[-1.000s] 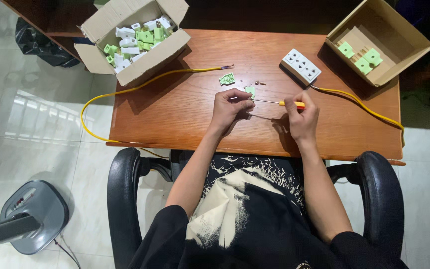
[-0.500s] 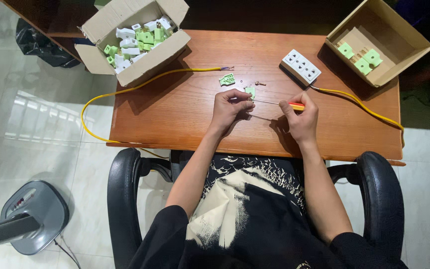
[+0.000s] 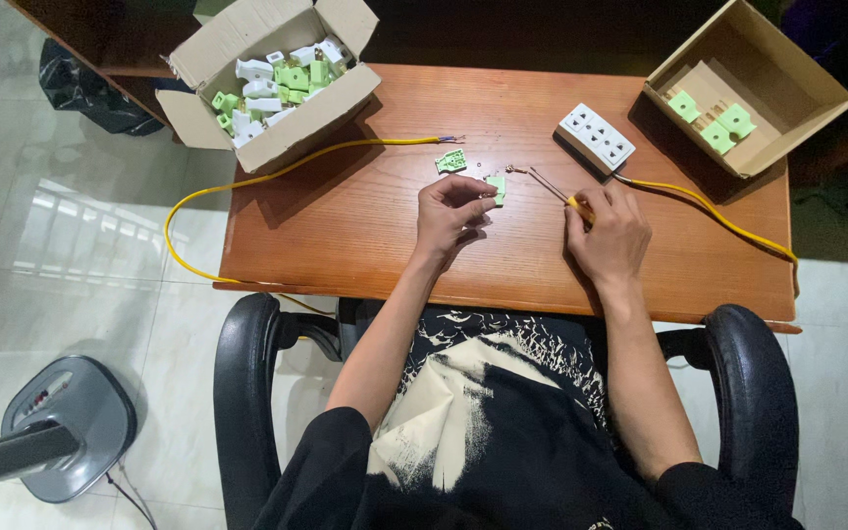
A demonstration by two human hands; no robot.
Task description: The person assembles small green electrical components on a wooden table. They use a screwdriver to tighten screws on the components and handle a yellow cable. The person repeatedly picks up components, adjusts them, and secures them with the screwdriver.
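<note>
Fingers [image 3: 471,196] pinch green plug part [image 3: 497,186]; right hand [image 3: 609,236] grips wire [image 3: 548,183].

A wooden table [image 3: 365,211] stands on a pale tiled floor [image 3: 71,226], its reddish-brown top glossy under soft light. Bright reflections streak the tiles to the left of the table. A black office chair [image 3: 247,373] with padded armrests is drawn up to the table's near edge. At lower left a grey fan base [image 3: 66,422] sits on the floor. A black bag [image 3: 80,83] lies on the tiles beyond the table's far left corner, beside dark wooden furniture [image 3: 100,25]. The far side lies in shadow.
</note>
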